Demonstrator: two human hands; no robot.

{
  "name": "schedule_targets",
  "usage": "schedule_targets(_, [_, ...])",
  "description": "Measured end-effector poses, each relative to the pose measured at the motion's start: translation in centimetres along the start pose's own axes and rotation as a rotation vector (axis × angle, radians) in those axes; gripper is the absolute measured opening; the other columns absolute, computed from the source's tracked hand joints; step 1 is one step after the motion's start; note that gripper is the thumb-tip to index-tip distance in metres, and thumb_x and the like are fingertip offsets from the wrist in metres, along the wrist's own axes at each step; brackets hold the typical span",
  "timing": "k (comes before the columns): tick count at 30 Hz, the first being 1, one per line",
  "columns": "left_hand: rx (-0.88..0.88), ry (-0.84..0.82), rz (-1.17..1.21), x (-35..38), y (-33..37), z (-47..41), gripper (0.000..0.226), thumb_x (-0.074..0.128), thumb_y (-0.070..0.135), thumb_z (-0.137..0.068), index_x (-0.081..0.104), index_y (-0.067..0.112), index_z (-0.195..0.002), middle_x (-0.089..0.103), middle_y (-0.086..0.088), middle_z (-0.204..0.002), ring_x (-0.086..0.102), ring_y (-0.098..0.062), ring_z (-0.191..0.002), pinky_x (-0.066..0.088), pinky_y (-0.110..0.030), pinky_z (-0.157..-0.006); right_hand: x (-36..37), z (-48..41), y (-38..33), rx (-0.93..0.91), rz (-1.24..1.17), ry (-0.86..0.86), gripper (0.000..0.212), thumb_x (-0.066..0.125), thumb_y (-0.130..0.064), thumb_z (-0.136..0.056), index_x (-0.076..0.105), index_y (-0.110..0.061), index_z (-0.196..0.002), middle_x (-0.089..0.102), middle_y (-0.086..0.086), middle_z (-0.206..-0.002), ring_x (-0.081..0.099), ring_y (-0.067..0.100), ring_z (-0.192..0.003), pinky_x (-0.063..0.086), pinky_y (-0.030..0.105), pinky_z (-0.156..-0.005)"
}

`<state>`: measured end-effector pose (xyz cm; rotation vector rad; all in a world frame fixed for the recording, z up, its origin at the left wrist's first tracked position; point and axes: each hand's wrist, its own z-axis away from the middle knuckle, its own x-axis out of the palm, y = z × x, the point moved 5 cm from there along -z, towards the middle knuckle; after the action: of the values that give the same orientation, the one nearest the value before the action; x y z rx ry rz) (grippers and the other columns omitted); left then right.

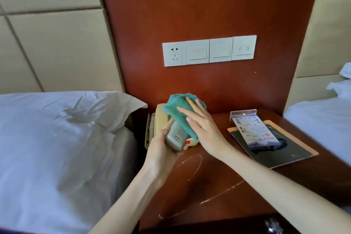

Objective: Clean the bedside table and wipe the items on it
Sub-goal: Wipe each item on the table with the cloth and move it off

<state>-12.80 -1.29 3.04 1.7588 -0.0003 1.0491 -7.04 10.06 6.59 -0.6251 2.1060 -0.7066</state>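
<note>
My left hand [161,148] grips a grey remote control [175,137] from below, above the left part of the reddish wooden bedside table [218,186]. With straight fingers, my right hand [201,121] presses a green cloth [178,112] flat onto the remote's upper half. Behind both hands lies a beige telephone [154,121], partly hidden by the cloth and the remote. White ring marks show on the table top in front of my hands.
A black card with an orange edge [273,146] lies on the table's right side, and a clear acrylic sign holder [252,129] lies across it. White beds [57,138] flank the table. Wall switches and a socket [209,50] sit above.
</note>
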Motion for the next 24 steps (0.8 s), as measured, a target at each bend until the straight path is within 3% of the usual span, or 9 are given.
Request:
schedule_targets(2, [-0.021, 0.064, -0.121, 0.6, 0.2, 1.0, 0.039, 0.031, 0.025, -0.1, 0.059, 0.022, -0.128, 0.064, -0.018, -0.112, 0.056, -0.013, -0.058, 0.044, -0.021, -0.045, 0.0, -0.7, 0.2, 0.066, -0.118, 0.038, 0.037, 0.034, -0.02, -0.104, 0.045, -0.034, -0.137, 0.015, -0.012, -0.159, -0.002, 0.004, -0.147, 0.002, 0.033, -0.121])
schedule_targets(4, [-0.004, 0.033, -0.174, 0.7, 0.1, 1.0, 0.04, 0.031, 0.026, -0.1, 0.056, 0.022, -0.13, 0.064, -0.019, -0.113, 0.054, -0.013, -0.056, 0.044, -0.021, -0.045, 0.3, -0.8, 0.1, 0.092, -0.206, 0.08, 0.038, 0.034, -0.02, -0.104, 0.045, -0.034, -0.137, 0.016, -0.016, -0.158, -0.001, 0.0, -0.146, 0.005, 0.03, -0.121])
schedule_targets(7, [0.004, -0.019, -0.141, 0.9, 0.9, 1.5, 0.039, 0.031, 0.026, -0.101, 0.06, 0.021, -0.125, 0.068, -0.008, -0.097, 0.056, -0.014, -0.059, 0.045, -0.021, -0.047, 1.2, 0.3, -0.8, 0.031, -0.155, 0.09, 0.038, 0.034, -0.019, -0.104, 0.045, -0.03, -0.139, 0.018, -0.024, -0.153, -0.001, -0.002, -0.145, 0.005, 0.036, -0.122])
schedule_targets(11, [0.044, -0.022, -0.152, -0.1, 1.2, 1.7, 0.039, 0.031, 0.026, -0.101, 0.068, 0.018, -0.109, 0.071, -0.007, -0.103, 0.069, -0.015, -0.084, 0.055, -0.027, -0.064, 3.4, 2.2, -2.2, -0.113, -0.067, -0.029, 0.04, 0.034, -0.019, -0.104, 0.039, -0.036, -0.14, 0.016, -0.025, -0.153, -0.005, -0.005, -0.145, 0.0, 0.037, -0.121])
schedule_targets(15, [0.009, -0.054, -0.183, -0.3, 1.0, 1.9, 0.04, 0.034, 0.028, -0.1, 0.074, 0.026, -0.1, 0.068, -0.004, -0.086, 0.06, -0.011, -0.064, 0.047, -0.02, -0.052, 2.8, 1.4, -1.6, -0.095, 0.017, -0.052, 0.041, 0.033, -0.018, -0.104, 0.033, -0.037, -0.141, 0.011, -0.023, -0.153, -0.01, 0.0, -0.145, -0.005, 0.028, -0.118])
schedule_targets(19, [-0.047, -0.047, -0.189, -0.1, 0.7, 1.7, 0.04, 0.032, 0.027, -0.1, 0.059, 0.025, -0.128, 0.064, -0.013, -0.105, 0.05, -0.015, -0.063, 0.043, -0.02, -0.048, 1.1, -0.8, -0.5, 0.06, -0.055, 0.032, 0.04, 0.034, -0.022, -0.104, 0.04, -0.029, -0.143, 0.012, -0.02, -0.155, -0.009, 0.007, -0.147, 0.001, 0.042, -0.122])
schedule_targets(21, [-0.055, -0.058, -0.194, 0.1, 0.7, 1.7, 0.04, 0.031, 0.026, -0.1, 0.057, 0.025, -0.13, 0.062, -0.018, -0.111, 0.05, -0.015, -0.063, 0.044, -0.02, -0.047, 0.9, -1.3, -0.5, 0.102, -0.118, 0.035, 0.04, 0.035, -0.022, -0.103, 0.041, -0.03, -0.142, 0.012, -0.019, -0.157, -0.008, 0.005, -0.147, 0.007, 0.045, -0.122])
schedule_targets(24, [0.004, -0.049, -0.178, 0.0, 1.8, 1.6, 0.042, 0.029, 0.023, -0.099, 0.06, 0.023, -0.127, 0.065, -0.012, -0.099, 0.05, -0.015, -0.062, 0.043, -0.021, -0.047, 1.5, -0.7, -1.1, 0.032, -0.16, 0.031, 0.041, 0.037, -0.02, -0.103, 0.04, -0.033, -0.141, 0.011, -0.024, -0.155, -0.008, -0.002, -0.145, 0.007, 0.041, -0.122])
